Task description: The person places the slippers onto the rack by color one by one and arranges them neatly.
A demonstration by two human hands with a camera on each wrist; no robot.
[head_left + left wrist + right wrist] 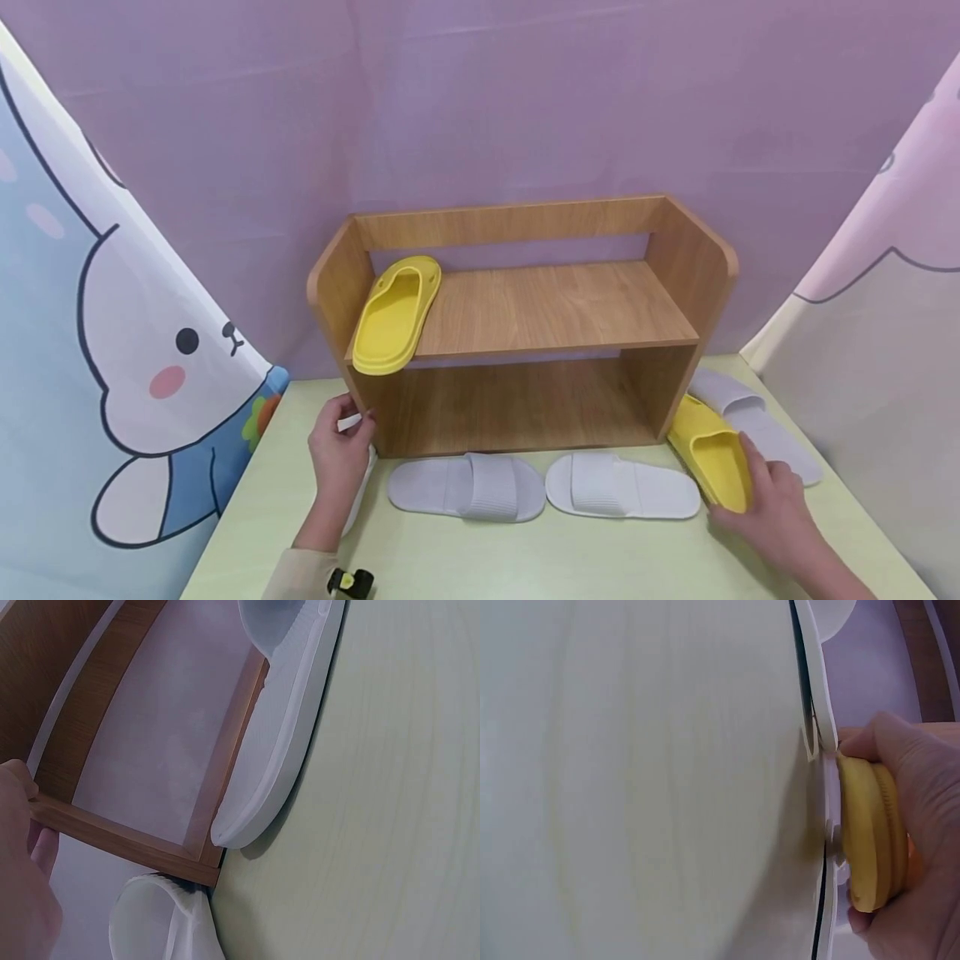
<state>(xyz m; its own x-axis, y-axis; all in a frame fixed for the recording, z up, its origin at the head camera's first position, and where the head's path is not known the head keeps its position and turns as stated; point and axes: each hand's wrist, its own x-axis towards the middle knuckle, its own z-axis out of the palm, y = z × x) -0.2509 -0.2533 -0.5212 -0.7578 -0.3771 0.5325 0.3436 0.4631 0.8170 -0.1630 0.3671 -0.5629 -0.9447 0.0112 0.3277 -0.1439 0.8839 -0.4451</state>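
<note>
A small two-tier wooden shoe rack [517, 308] stands against the backdrop. At the front edge of its left side panel, my left hand [341, 446] pinches the wood between thumb and fingers, also seen in the left wrist view. Part of a white slipper [161, 922] lies just outside that panel, mostly hidden by the hand in the head view. My right hand [780, 508] grips the heel end of a yellow slipper [720, 467], with thumb and fingers on opposite sides. A matching yellow slipper [393, 321] lies on the upper shelf at the left, toe toward the back.
A grey slipper [465, 487] and a white slipper [622, 486] lie sideways along the rack's front. Another grey slipper [765, 425] lies to the right, beside the held yellow one. Printed cloth [165, 350] hangs at both sides of the pale table [525, 558].
</note>
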